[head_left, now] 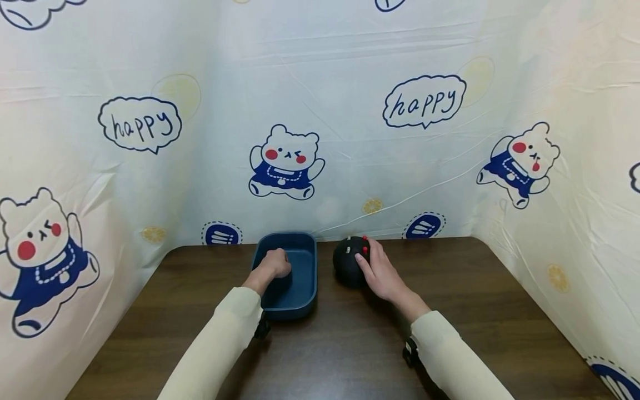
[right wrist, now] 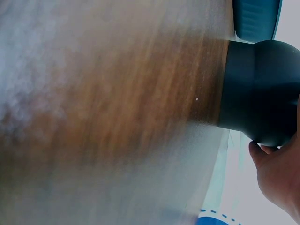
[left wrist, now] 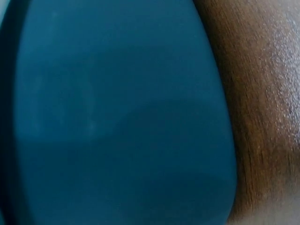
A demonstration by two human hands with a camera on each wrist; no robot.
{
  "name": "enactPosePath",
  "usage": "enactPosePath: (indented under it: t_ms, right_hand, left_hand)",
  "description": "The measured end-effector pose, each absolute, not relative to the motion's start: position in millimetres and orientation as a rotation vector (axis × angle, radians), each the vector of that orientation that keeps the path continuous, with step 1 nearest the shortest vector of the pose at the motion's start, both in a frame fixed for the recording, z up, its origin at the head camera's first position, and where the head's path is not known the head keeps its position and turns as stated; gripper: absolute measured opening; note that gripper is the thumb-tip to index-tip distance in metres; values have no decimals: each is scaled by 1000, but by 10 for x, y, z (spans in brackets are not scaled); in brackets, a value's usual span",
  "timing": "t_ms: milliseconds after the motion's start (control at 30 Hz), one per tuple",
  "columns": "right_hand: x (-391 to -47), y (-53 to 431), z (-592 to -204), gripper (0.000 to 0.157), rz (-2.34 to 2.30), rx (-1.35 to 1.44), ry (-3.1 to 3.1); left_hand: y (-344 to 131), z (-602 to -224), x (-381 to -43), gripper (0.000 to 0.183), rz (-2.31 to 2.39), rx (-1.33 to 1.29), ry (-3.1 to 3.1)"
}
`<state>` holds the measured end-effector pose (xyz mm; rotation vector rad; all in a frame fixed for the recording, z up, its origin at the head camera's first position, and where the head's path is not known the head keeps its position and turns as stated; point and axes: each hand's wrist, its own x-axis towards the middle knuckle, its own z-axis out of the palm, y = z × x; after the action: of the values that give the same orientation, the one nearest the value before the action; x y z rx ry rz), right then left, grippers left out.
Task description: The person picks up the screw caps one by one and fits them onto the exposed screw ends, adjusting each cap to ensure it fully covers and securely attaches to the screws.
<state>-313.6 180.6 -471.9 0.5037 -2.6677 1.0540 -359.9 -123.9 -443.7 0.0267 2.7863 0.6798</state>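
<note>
My left hand (head_left: 276, 263) reaches in over a dark blue rectangular bin (head_left: 301, 300); its fingers point down and are mostly hidden, so I cannot tell what they hold. In the left wrist view the bin's smooth outer wall (left wrist: 126, 122) fills most of the picture. Just right of the bin, a black ball-shaped object (head_left: 347, 271) stands on the table, with a few red and silver pegs in its top. My right hand (head_left: 382, 272) grips its right side, thumb toward the front. The right wrist view shows its straight-sided base (right wrist: 238, 84), with fingers (right wrist: 265, 161) against the rounded part.
Both things stand near the back edge of a brown wood-grain table (head_left: 330, 361). Behind and along the sides hangs a pale curtain (head_left: 350, 155) printed with bears and "happy" bubbles. Black wrist cameras (head_left: 411, 351) sit under both sleeves.
</note>
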Motion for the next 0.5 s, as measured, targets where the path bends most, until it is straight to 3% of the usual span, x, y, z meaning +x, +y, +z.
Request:
enactPosePath:
  t_ms: [500]
  right_hand:
    - [-3137,1808,-4724,67,1053,509,-2659]
  left_hand:
    - [-1185,-4470,-3625,46,692,43,2795]
